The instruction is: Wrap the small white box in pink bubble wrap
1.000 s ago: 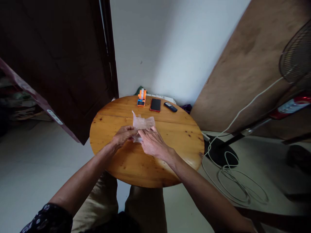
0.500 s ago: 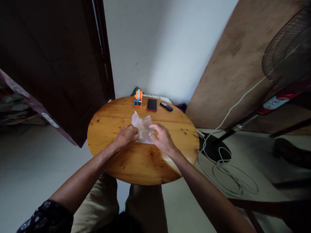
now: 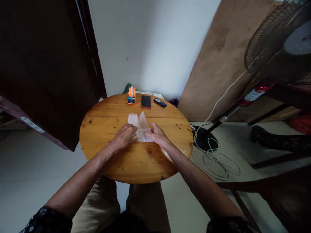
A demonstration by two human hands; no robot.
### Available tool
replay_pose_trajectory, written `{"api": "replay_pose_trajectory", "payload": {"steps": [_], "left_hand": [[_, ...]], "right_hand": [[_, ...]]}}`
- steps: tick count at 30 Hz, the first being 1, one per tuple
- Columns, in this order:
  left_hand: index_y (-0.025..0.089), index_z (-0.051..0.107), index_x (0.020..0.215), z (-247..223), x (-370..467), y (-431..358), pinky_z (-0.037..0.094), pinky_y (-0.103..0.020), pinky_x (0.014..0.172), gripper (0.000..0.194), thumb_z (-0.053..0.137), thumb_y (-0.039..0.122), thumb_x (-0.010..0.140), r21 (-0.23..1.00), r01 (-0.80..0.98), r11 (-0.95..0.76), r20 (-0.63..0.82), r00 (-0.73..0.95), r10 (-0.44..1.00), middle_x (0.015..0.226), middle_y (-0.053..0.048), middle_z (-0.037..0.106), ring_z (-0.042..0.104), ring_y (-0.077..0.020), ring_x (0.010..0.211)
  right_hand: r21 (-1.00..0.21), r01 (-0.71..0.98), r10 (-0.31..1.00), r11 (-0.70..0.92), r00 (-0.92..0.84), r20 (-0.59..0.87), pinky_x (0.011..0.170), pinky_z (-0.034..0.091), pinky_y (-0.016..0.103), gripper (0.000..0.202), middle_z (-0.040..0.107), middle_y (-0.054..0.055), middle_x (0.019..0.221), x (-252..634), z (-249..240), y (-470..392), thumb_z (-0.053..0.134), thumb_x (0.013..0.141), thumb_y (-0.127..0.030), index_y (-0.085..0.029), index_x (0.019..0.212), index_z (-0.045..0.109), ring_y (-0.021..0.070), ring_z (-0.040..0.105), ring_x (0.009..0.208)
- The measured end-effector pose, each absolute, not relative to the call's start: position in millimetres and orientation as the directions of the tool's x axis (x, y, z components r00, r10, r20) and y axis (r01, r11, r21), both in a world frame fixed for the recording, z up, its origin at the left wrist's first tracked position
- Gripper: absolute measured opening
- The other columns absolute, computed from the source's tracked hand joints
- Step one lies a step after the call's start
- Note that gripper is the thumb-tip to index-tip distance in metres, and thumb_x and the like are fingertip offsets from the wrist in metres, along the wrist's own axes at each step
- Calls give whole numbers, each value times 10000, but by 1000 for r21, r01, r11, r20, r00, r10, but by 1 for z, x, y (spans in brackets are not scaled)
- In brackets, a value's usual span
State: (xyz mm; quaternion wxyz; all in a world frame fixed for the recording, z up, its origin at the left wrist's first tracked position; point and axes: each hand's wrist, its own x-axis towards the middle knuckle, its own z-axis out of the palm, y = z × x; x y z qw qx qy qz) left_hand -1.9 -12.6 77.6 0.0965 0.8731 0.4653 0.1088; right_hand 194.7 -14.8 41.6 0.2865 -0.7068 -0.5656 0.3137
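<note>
The plastic wrap (image 3: pixel 143 123) lies between the two hands, on the near-middle part of the wooden table (image 3: pixel 116 166) — that's the relation that counts. It's crumpled, so the long axis is only rough: it slants from the far left, by the pale flap, down to the near right, by the clear bubbly edge. The left hand (image 3: pixel 125 136) sits against its left side, knuckles up, fingers curled in and apparently clenched on that edge; the tips are hidden under the hand, so the exact hold is a judgement. The right hand (image 3: pixel 158 134) comes in from the other side, thumb and fingers reaching left onto the wrap's near-right corner, touching it; whether they pinch it or only press it flat, cannot tell. Neither hand is clearly nearer, since both are in contact, but the left covers more of its edge. The two far flaps stand up a little, pointing away from the person, beyond both sets of fingers. Farther off, near the table's far rim, an orange tape dispenser (image 3: pixel 132 94), a phone (image 3: pixel 145 102) and a small dark handset (image 3: pixel 160 103) sit in a loose row, left to right — all apart from the wrap and both hands.
</note>
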Motion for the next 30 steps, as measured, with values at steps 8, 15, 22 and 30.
{"api": "replay_pose_trajectory", "payload": {"steps": [8, 15, 22, 30], "left_hand": [[159, 731, 839, 80, -3, -11, 479, -384, 936, 206, 525, 148, 843, 238, 742, -627, 153, 608, 779, 975, -137, 736, 616, -280, 1031], [164, 751, 930, 90, 0, -17, 483, -368, 910, 235, 533, 154, 842, 213, 769, -603, 94, 598, 796, 1033, -137, 730, 600, -294, 1077], [182, 754, 1007, 77, -5, -7, 497, -326, 832, 268, 543, 190, 840, 342, 729, -593, 112, 595, 796, 1014, -121, 734, 632, -272, 1009], [156, 710, 1071, 50, -7, -3, 498, -333, 893, 293, 590, 179, 804, 572, 602, -557, 285, 490, 823, 1014, -97, 728, 632, -232, 981]], "right_hand": [[-822, 558, 988, -113, 151, -33, 546, 423, 228, 597, 600, -25, 676, 189, 32, -8, 709, 695, -109, -171, 1274, 575, 136, 547, 599], [-895, 430, 986, -122, 156, -59, 482, 391, 197, 590, 618, -32, 703, 167, 49, 1, 658, 700, -73, -163, 1277, 580, 107, 553, 551], [-969, 193, 983, -155, 133, -130, 393, 400, 189, 501, 578, -66, 605, 144, 62, -8, 623, 767, -48, -124, 1260, 570, 83, 511, 420], [-946, 306, 994, -106, -7, -113, 397, 394, 164, 399, 623, -47, 660, 147, 73, -19, 539, 875, -60, -122, 1268, 573, 50, 487, 399]]}}
